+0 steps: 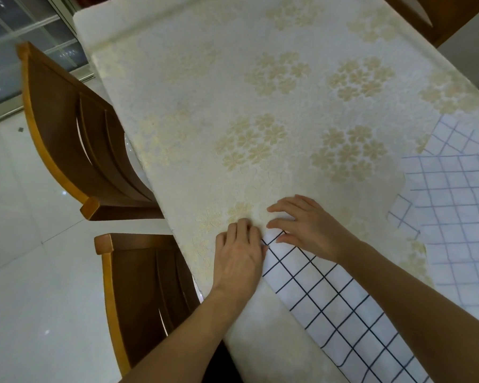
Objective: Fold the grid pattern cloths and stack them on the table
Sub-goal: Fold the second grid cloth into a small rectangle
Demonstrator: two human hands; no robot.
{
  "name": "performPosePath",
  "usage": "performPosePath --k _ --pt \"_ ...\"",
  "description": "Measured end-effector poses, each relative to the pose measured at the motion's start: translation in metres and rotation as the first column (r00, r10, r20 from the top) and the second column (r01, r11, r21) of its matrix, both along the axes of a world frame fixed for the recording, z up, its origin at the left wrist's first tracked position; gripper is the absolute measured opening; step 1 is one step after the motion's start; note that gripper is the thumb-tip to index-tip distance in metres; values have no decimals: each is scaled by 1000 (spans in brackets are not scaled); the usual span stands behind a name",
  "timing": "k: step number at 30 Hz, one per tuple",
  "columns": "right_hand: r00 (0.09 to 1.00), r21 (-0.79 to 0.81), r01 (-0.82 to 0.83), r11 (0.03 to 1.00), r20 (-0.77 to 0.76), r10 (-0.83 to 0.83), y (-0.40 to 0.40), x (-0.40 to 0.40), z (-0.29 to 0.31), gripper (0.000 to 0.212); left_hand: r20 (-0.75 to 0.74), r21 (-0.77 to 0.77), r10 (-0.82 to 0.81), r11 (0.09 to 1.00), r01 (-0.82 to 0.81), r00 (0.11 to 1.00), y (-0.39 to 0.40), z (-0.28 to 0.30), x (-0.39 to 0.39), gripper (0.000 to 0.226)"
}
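A white cloth with a dark grid (335, 302) lies folded on the near part of the table, running from my hands toward the lower right. My left hand (239, 254) rests on its far left corner, fingers curled at the edge; whether it pinches the cloth I cannot tell. My right hand (306, 226) lies flat on the cloth's far end with straight fingers. More grid cloths (454, 205), paler and overlapping, lie spread at the right edge of the table.
The table wears a cream tablecloth with gold flowers (260, 106). Two wooden chairs stand at its left side, one further off (75, 139) and one close by (147, 294). A white tiled floor and a glass door lie to the left.
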State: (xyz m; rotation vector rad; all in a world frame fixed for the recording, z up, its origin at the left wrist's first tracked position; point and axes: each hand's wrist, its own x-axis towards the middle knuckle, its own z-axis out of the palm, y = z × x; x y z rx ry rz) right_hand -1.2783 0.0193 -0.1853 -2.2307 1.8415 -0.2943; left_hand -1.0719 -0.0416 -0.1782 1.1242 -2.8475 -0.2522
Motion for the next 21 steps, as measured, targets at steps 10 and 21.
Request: performPosePath --k 10,21 --pt "998 177 -57 983 42 50 -27 -2 22 26 -72 -14 -198 980 197 978 -28 20 14 34" --pt "1000 -64 8 998 11 -7 -107 29 53 15 2 106 -131 986 130 991 -119 49 26 17"
